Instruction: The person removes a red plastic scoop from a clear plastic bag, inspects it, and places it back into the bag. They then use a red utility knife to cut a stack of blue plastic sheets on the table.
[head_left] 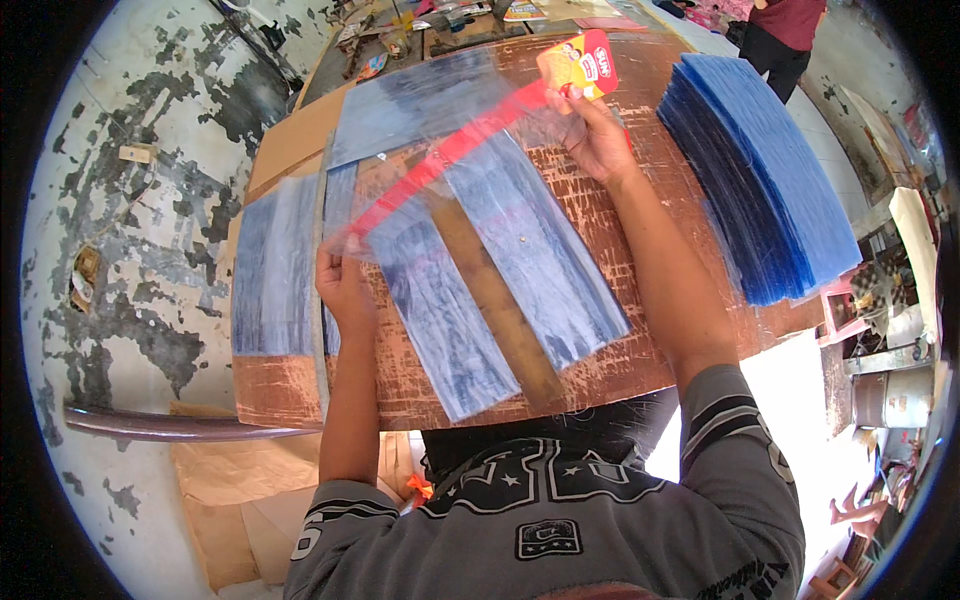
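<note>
A clear plastic sheet with a red band (440,158) stretches slantwise between my two hands above the table. My left hand (345,280) pinches its lower left end. My right hand (598,140) is closed on its upper right end, where a red and yellow printed card (582,66) with rounded corners sticks up past the fingers. Under the sheet lie two piles of clear bluish plastic, a left one (445,320) and a right one (545,260). A brown strip (495,295) runs between them.
A thick stack of blue plastic sheets (765,180) stands at the right of the worn brown table (660,350). More plastic sheets (275,270) lie at the left, beside a long narrow bar (321,300). Another person (785,35) stands at the far right.
</note>
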